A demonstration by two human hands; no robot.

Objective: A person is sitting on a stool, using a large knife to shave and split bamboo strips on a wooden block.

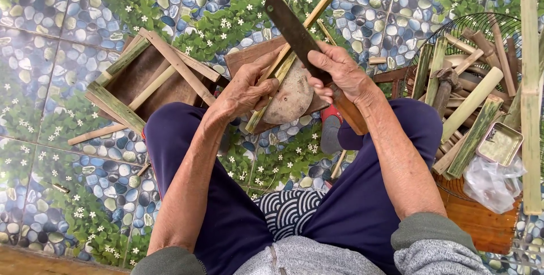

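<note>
We see open floor (pixel 51 156) far to the left. A wooden frame (pixel 150 79) blocks the way left of the chopping block (pixel 292 96). On the right, a wire basket (pixel 481 31) full of bamboo sticks (pixel 473 102) stands in the way.

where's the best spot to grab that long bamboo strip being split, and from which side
Grip the bamboo strip low, near its end over the wooden block, coming from the left, as the left hand does. The cleaver in the right hand crosses its middle, so the lower stretch probably keeps fingers away from the blade.
</note>
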